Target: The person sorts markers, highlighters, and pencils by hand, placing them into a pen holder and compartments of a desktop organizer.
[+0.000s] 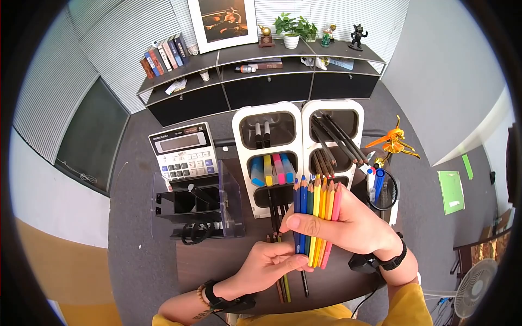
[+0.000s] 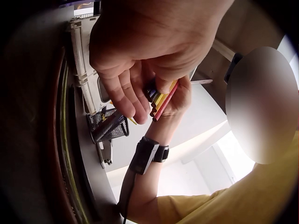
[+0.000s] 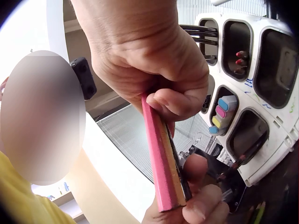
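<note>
My right hand point(image 1: 356, 225) grips an upright fan of colored pencils point(image 1: 317, 212), blue, green, yellow, orange and pink, its thumb across their front. Lower down, my left hand point(image 1: 266, 266) pinches the bundle near its bottom ends, thumb in front and fingers behind. The pencils' sharpened tips point away from me, towards a white desk organizer point(image 1: 299, 163) with several compartments. In it stand highlighters point(image 1: 268, 169), dark pencils point(image 1: 340, 138) and two white-capped markers point(image 1: 262, 133). More pencils point(image 1: 286, 288) lie on the brown table under my hands.
To the left are a calculator point(image 1: 184, 149) and a clear-sided black holder point(image 1: 196, 204). On the right stand a mesh pen cup point(image 1: 387, 190) with pens and a golden figurine point(image 1: 394, 142). A dark cabinet point(image 1: 266, 84) runs along the back wall.
</note>
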{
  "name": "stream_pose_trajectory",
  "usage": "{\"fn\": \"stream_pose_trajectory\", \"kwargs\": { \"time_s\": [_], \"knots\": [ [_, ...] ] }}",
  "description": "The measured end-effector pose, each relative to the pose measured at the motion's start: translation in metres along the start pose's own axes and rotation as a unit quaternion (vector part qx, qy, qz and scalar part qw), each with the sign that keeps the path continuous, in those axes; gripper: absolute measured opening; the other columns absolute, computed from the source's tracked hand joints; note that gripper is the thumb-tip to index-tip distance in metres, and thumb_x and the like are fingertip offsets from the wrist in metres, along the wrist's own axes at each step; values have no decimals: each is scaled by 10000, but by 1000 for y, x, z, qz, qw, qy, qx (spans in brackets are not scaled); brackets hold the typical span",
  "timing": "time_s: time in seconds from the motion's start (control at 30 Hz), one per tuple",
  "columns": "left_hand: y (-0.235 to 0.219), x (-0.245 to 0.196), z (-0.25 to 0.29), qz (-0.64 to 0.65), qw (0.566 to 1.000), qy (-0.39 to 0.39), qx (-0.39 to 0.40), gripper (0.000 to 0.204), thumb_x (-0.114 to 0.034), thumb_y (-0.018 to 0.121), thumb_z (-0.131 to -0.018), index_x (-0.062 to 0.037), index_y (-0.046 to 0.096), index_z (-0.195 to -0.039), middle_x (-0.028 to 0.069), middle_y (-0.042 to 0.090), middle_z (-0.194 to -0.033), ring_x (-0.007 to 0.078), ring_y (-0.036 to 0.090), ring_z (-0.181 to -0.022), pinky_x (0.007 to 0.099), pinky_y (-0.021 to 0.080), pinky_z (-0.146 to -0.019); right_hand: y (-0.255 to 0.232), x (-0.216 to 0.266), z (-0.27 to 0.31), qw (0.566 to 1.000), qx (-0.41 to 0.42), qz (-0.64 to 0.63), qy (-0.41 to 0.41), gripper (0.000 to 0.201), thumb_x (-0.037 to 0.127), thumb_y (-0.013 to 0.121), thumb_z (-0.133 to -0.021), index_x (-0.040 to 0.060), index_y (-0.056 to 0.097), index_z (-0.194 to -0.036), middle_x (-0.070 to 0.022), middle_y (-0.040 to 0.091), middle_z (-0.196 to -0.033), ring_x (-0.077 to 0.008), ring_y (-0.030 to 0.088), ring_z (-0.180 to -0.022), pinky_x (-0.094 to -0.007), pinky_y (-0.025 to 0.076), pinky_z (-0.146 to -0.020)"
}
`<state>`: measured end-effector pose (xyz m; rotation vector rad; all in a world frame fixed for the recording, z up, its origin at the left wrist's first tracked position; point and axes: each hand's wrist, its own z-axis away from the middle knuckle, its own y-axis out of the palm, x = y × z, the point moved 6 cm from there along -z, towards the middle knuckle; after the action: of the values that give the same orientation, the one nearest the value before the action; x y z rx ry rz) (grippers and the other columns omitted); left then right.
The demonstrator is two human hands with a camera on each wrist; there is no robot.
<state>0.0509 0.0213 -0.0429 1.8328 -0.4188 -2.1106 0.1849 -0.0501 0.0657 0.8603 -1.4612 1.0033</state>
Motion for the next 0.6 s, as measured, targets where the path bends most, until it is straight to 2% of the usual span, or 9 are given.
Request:
{"fn": "stream_pose_trajectory", "kwargs": {
  "time_s": [0.17, 0.37, 0.43, 0.6],
  "knots": [
    [2, -7, -1, -66, 998, 4, 13, 334, -191, 630, -1104, 82, 700, -925, 98, 759, -897, 215, 793, -990, 307, 623, -841, -1, -3, 0, 1000, 2, 2, 13, 282, 254, 718, -1050, 1, 671, -936, -47, 640, -692, -100, 548, -624, -316, 474, -584],
    [-1, 0, 0, -64, 997, 5, 35, 366, -200, 592, -1124, 55, 664, -872, 114, 762, -920, 229, 796, -1006, 312, 617, -804, -1, 0, -1, 1000, -2, -9, -1, 285, 257, 710, -1055, -4, 669, -948, -53, 667, -696, -100, 599, -629, -307, 497, -588],
    [0, -1, 0, -66, 997, 7, 38, 370, -207, 581, -1129, 52, 657, -877, 117, 763, -925, 231, 796, -1010, 312, 615, -807, -1, -2, 1, 996, 28, 0, 79, 217, 186, 728, -1045, -8, 716, -1142, -66, 773, -1009, -124, 708, -926, -293, 577, -829],
    [3, -2, 0, -57, 998, 6, 40, 388, -242, 556, -1141, 47, 639, -896, 118, 765, -941, 233, 797, -1011, 313, 608, -818, -1, -1, 2, 996, 33, 7, 84, 203, 173, 731, -1041, -9, 717, -1130, -64, 770, -998, -121, 707, -908, -286, 578, -814]
  ]
}}
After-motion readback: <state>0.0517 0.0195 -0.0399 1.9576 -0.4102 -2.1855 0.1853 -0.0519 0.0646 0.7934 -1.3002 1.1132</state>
